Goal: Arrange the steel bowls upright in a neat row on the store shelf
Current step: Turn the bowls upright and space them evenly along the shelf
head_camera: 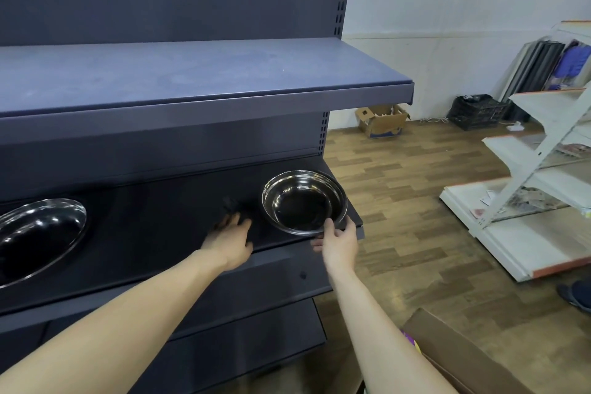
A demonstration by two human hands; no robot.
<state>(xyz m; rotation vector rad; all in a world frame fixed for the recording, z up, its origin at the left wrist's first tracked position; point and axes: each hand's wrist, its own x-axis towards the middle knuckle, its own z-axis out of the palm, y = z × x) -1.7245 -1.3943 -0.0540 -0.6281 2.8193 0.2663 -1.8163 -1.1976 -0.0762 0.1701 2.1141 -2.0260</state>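
A shiny steel bowl (303,200) sits upright at the right end of the dark middle shelf (166,221). My right hand (339,241) grips its near rim, thumb over the edge. Just left of that bowl, my left hand (231,241) lies flat on the shelf, fingers spread, holding nothing. A second steel bowl (35,235) rests upright at the far left of the same shelf, cut off by the frame edge.
A blue-grey upper shelf (192,73) overhangs the middle one. A cardboard box (447,352) stands by my right arm. White shelving (537,176), a crate (476,112) and another box (382,121) sit across the wooden floor.
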